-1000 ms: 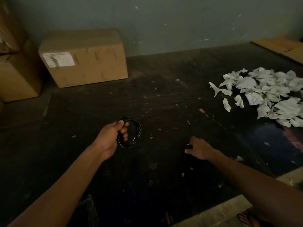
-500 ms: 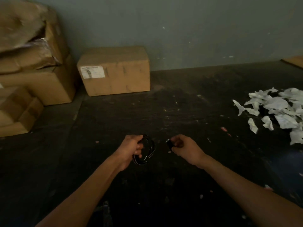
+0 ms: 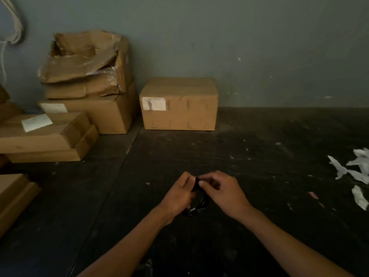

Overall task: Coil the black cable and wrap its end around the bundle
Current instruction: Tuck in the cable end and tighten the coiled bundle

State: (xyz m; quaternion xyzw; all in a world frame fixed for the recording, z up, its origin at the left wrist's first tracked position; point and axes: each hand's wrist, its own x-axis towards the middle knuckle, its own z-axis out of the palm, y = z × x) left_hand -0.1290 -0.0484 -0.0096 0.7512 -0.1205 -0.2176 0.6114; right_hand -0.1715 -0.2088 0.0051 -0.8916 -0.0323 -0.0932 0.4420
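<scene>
The black cable is coiled into a small bundle, held above the dark table between both hands. My left hand grips the left side of the coil. My right hand pinches the cable's black end at the top of the bundle, right against my left fingers. Only the lower loops and a short piece at the top show; the hands hide the remainder.
A closed cardboard box stands at the back against the grey wall. Stacked and torn boxes fill the left side. Torn white paper scraps lie at the right edge.
My right hand has come left with the cable's end and now meets my left hand at the top of the coil. The view has swung left and up.
</scene>
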